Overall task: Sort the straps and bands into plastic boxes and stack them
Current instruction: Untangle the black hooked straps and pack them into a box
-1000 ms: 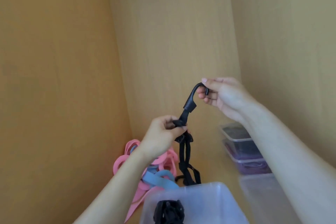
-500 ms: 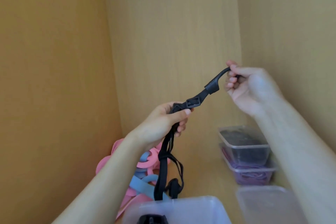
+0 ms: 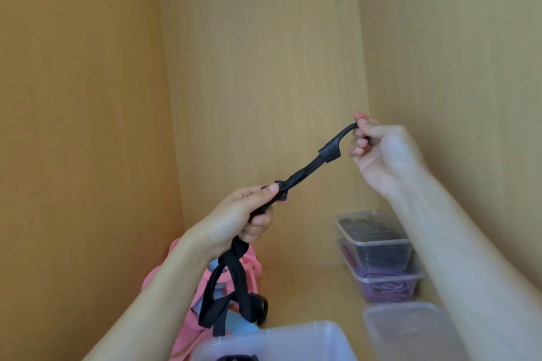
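Between my two hands, in the head view, a black strap [image 3: 308, 170] is stretched in a slanted line, low at my left and high at my right. My left hand [image 3: 243, 220] has its fingers curled round the strap near a buckle, with the thumb laid on top. Below that fist the rest of the strap hangs in loose loops. My right hand [image 3: 381, 152], up and to the right, pinches the strap's curved end between thumb and curled fingers. Both hands grip the strap and hold it in the air, well above the wooden shelf [image 3: 308, 287].

Under my left hand, behind the hanging loops, a heap of pink bands [image 3: 202, 305] lies in the corner with a blue band [image 3: 245, 327] among them. Just below the loops, at the bottom edge, stands an open clear box [image 3: 278, 340] with something black in it, only partly in view. Under my right forearm two lidded boxes sit stacked by the right wall. The upper box [image 3: 378, 239] holds dark things and the lower box [image 3: 390, 283] holds purple bands. Nearer to me than that stack lies another clear plastic piece [image 3: 410, 330]; I cannot tell whether it is a box or a lid.
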A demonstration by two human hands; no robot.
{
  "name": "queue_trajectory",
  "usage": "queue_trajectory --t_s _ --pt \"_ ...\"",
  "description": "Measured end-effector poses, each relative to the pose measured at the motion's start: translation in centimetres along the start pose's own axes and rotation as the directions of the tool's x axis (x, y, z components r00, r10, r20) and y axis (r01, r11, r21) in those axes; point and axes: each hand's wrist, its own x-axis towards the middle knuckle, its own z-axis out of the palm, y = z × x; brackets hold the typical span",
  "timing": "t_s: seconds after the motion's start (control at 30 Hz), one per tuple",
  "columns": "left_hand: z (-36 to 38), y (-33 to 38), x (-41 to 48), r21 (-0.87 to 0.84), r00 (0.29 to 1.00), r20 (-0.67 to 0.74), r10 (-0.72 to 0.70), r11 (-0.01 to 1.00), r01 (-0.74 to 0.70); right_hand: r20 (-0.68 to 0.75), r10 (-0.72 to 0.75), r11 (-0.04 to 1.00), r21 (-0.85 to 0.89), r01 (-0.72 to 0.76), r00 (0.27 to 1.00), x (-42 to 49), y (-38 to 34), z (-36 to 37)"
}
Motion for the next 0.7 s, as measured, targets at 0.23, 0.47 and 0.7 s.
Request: queue_trajectory --t_s 0.23,0.47,0.7 --pt "0.3 0.3 -0.3 0.346 0.994 -0.1 -0.05 0.935 0.082 0.121 -0.041 0.977 -0.201 0.065 0.992 -1.0 1.5 1.2" --pt "2.2 3.8 -0.5 0.447 0.938 -0.25 0.238 0.888 -0.106 0.365 0.075 0.838 -0.528 0.14 0.928 -2.8 3.8 3.1" --pt "1.9 4.4 -1.1 0.481 0.908 -0.277 0.316 0.863 -0.154 0.459 0.124 0.787 -0.586 0.194 0.88 -3.8 5.3 4.0"
